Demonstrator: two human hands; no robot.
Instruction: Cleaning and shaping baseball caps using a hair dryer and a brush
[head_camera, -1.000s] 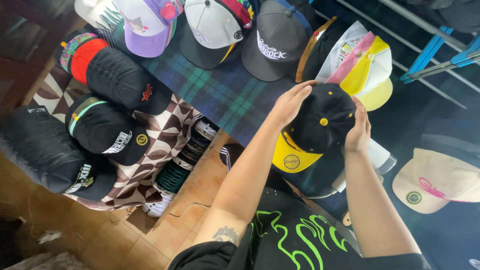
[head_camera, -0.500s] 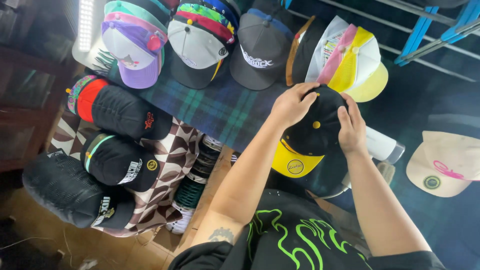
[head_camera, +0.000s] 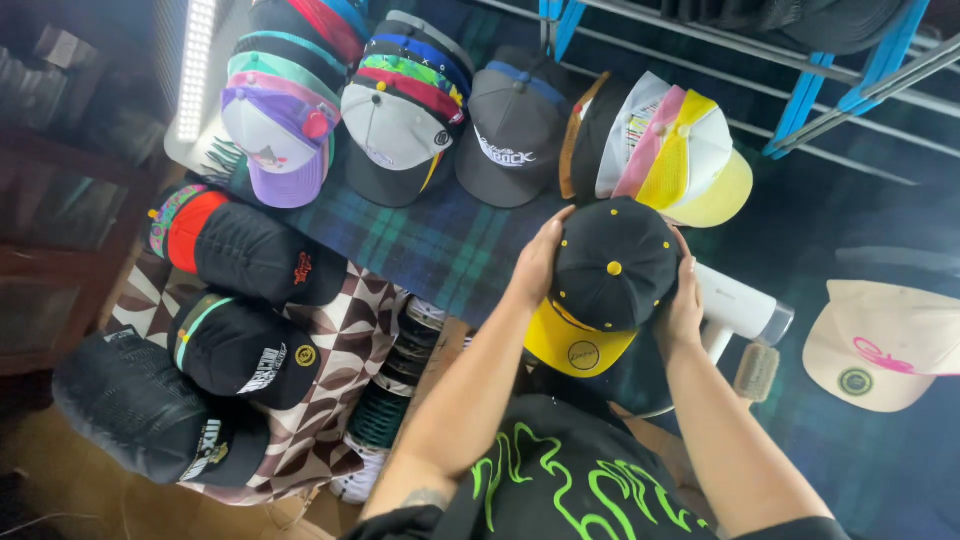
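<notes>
Black six-panel cap with a yellow brim and yellow top button (head_camera: 612, 268) sits between my two hands, above the near edge of the worktop covered in dark blue and green plaid cloth (head_camera: 420, 240). My left hand (head_camera: 535, 262) presses against the cap's left side, fingers curled round the crown and thumb up by the back. My right hand (head_camera: 683, 300) cups the right side, fingers closed against the fabric, so both hands hold the cap. Its brim points toward me, a small round badge on it.

Just beyond the cap lies a stack of white, pink and yellow mesh caps (head_camera: 680, 150), and to the left of that a dark grey cap with white lettering (head_camera: 510, 135). A white cylindrical appliance (head_camera: 742, 305) lies just right of my right hand, with a small brush (head_camera: 756, 372) below it. A cream cap with a pink emblem (head_camera: 880, 345) rests well to the right. More black caps (head_camera: 250, 255) lie on a brown and white patterned cloth (head_camera: 345, 330) at left.
</notes>
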